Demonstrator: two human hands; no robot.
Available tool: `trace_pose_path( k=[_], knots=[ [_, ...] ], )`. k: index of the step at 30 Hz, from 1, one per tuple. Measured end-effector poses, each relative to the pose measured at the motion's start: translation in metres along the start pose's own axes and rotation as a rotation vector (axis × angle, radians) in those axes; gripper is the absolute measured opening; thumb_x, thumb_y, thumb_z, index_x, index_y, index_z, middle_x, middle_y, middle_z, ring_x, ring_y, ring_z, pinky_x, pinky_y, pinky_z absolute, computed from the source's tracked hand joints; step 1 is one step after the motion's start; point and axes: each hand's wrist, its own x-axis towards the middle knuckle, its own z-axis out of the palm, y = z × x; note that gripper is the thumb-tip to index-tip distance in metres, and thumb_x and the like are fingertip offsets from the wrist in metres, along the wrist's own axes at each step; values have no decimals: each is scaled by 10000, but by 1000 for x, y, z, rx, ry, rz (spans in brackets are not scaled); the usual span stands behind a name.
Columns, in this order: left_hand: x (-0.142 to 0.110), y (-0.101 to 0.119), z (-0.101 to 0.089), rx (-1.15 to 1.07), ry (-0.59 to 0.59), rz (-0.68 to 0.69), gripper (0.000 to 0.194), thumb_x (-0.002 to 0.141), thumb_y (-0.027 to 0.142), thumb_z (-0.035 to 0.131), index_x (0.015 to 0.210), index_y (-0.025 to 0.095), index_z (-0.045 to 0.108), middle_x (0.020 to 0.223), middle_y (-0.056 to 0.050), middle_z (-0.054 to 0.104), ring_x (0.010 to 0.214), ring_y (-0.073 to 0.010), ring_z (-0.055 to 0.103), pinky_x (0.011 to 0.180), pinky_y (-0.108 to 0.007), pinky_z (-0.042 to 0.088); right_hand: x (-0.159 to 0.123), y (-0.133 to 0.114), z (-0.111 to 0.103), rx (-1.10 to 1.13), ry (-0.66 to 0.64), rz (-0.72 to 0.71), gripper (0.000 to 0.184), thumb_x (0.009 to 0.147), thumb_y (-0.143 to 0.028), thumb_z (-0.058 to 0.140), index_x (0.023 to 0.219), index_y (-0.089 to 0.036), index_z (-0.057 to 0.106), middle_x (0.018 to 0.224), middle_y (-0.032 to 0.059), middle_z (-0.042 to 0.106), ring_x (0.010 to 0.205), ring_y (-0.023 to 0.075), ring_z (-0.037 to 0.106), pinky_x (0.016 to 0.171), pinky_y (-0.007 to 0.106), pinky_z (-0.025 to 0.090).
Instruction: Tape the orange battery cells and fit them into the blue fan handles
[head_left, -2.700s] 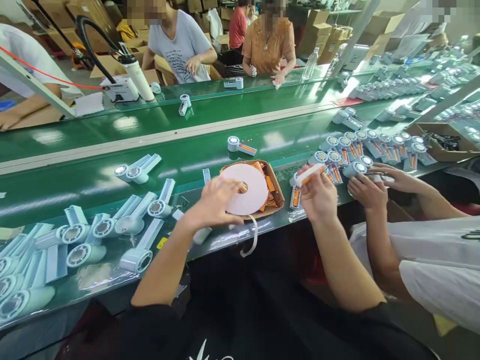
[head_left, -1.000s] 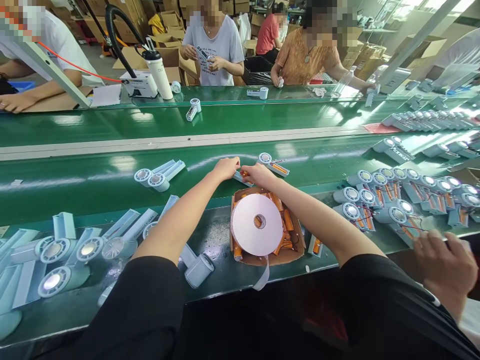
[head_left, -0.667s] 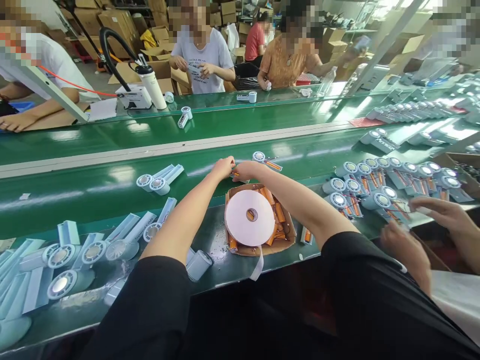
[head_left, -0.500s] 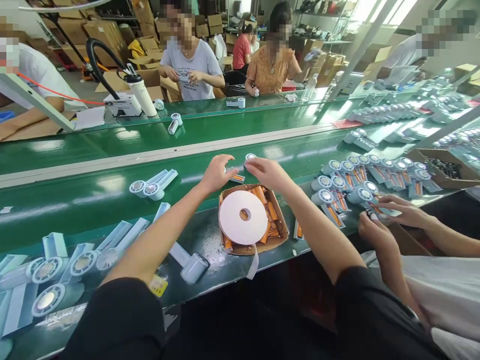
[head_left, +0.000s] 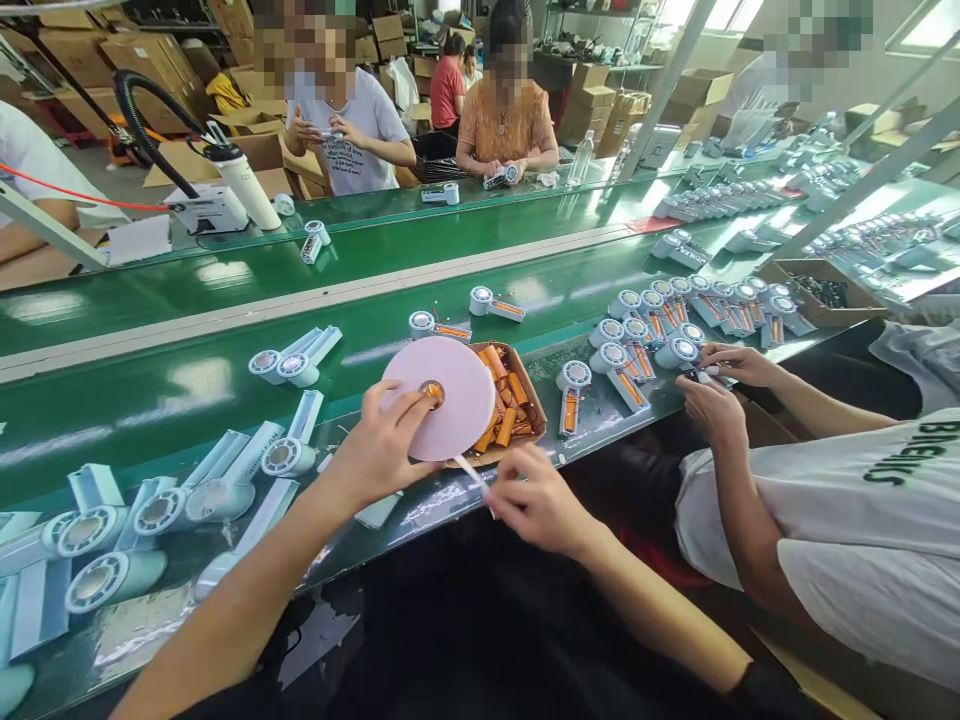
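My left hand (head_left: 379, 450) presses on the lower left edge of a large pale tape roll (head_left: 442, 395), fingers reaching toward its core. The roll lies over a small cardboard tray (head_left: 534, 400) holding several orange cylindrical cells (head_left: 504, 385). My right hand (head_left: 534, 500) sits just below the roll and pinches the loose white tape end (head_left: 471, 472) that hangs from it. Two light-blue fan parts with orange cells (head_left: 436, 326) lie on the green belt (head_left: 187, 400) just beyond the tray.
Several light-blue handheld fan shells (head_left: 172, 500) lie at the left of the belt. A co-worker's hands (head_left: 720, 390) work at a cluster of fan parts (head_left: 675, 320) on my right. Other people stand across the far belt, beside a white bottle (head_left: 244, 185) and boxes.
Both hands pulled back from the belt, leaving a fan part with a cell there. The left hand now holds down the tape roll; the right has taken the tape end.
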Motion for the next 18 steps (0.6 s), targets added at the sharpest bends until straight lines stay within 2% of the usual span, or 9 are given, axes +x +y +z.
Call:
trace_pose_path(
  k=[2, 4, 6, 7, 9, 11, 12, 15, 18],
  knots=[
    [-24, 0, 8, 25, 111, -68, 743, 817, 404, 820, 1481, 194, 562, 1395, -165, 667, 1420, -440, 447, 1214, -635, 398, 1, 0, -13, 169, -186, -224, 277, 1060, -389, 580, 968, -352, 839, 968, 57, 755, 903, 226, 681, 856, 400, 563],
    [-45, 2, 20, 18, 161, -130, 767, 786, 346, 830, 1484, 211, 541, 1394, -160, 656, 1408, -437, 451, 1185, -634, 434, 12, 13, -27, 228, -235, -283, 272, 1064, -327, 564, 1079, -350, 835, 1043, 59, 782, 981, 229, 703, 923, 397, 572],
    [-59, 6, 32, -3, 188, -174, 782, 761, 318, 836, 1476, 220, 535, 1387, -158, 651, 1396, -434, 459, 1162, -624, 463, 31, 35, -40, 79, -173, -138, 278, 1034, -237, 582, 1124, -289, 839, 1119, 99, 772, 1076, 257, 676, 1011, 435, 545],
    [-62, 9, 37, -13, 196, -184, 781, 757, 307, 835, 1473, 222, 535, 1383, -158, 649, 1397, -433, 458, 1159, -619, 469, 42, 47, -44, -47, -186, -43, 269, 999, -198, 615, 1118, -265, 847, 1147, 119, 754, 1109, 278, 650, 1030, 457, 529],
    [-65, 14, 42, -24, 204, -180, 771, 757, 281, 828, 1468, 219, 537, 1378, -162, 649, 1402, -430, 455, 1160, -608, 477, 64, 65, -50, -285, -329, 86, 276, 914, -155, 697, 1109, -266, 859, 1204, 138, 713, 1168, 323, 597, 1028, 491, 506],
    [-64, 18, 42, -26, 205, -166, 759, 757, 250, 817, 1463, 216, 542, 1376, -164, 651, 1402, -427, 456, 1160, -599, 484, 80, 74, -50, -412, -472, 114, 291, 850, -130, 750, 1065, -286, 867, 1255, 140, 687, 1228, 358, 558, 1029, 511, 485],
    [-64, 19, 40, -24, 205, -161, 756, 755, 237, 812, 1462, 216, 545, 1376, -165, 653, 1401, -427, 457, 1159, -599, 487, 85, 76, -50, -422, -499, 104, 285, 832, -123, 766, 1039, -288, 869, 1277, 138, 684, 1254, 368, 548, 1040, 518, 475],
    [-65, 19, 36, -11, 215, -165, 766, 752, 229, 813, 1472, 209, 551, 1378, -171, 657, 1397, -433, 464, 1153, -608, 493, 88, 79, -52, -201, -412, 115, 210, 823, -165, 797, 1007, -246, 857, 1254, 124, 729, 1260, 353, 582, 1075, 507, 478],
    [-70, 17, 33, 7, 228, -187, 753, 771, 256, 815, 1481, 222, 568, 1366, -167, 669, 1394, -438, 471, 1155, -624, 486, 78, 77, -56, 340, -154, 270, 307, 928, -368, 724, 1175, -205, 803, 1103, 95, 794, 1099, 289, 705, 965, 438, 581]
  ],
)
